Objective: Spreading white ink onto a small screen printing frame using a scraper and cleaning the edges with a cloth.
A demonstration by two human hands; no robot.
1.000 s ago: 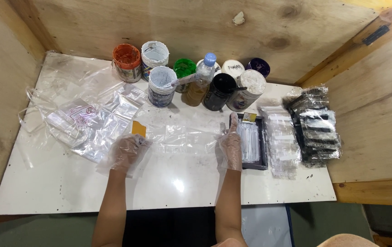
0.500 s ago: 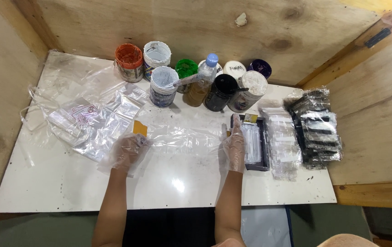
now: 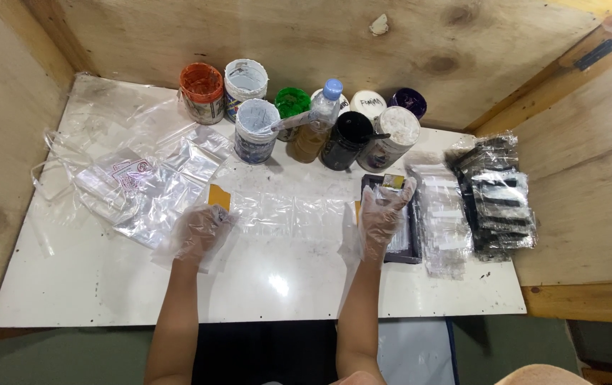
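Left hand: the left hand (image 3: 200,229), in a loose clear plastic glove, lies on the tabletop (image 3: 277,285) with its fingers curled around a small orange-yellow card (image 3: 219,196) — the card sticks out beyond the fingertips.
Right hand: the right hand (image 3: 383,214), gloved the same way, rests fingers spread and mostly flat on a dark flat tray (image 3: 400,224); whether it grips anything there I cannot tell.
Between the hands: a clear plastic sheet (image 3: 288,210) lies stretched flat on the tabletop, reaching from one hand to the other.
Left of the hands: a heap of clear plastic bags (image 3: 142,185), crumpled and overlapping.
Right of the tray: a stack of small clear packets (image 3: 445,217), then a pile of dark packed items (image 3: 497,196) at the tabletop's edge.
Back row: paint tubs against the plywood wall (image 3: 306,36) — an orange tub (image 3: 201,82), a white tub (image 3: 246,77), a green tub (image 3: 292,102), a black tub (image 3: 349,135) — with a blue-capped bottle (image 3: 318,121) standing among them.
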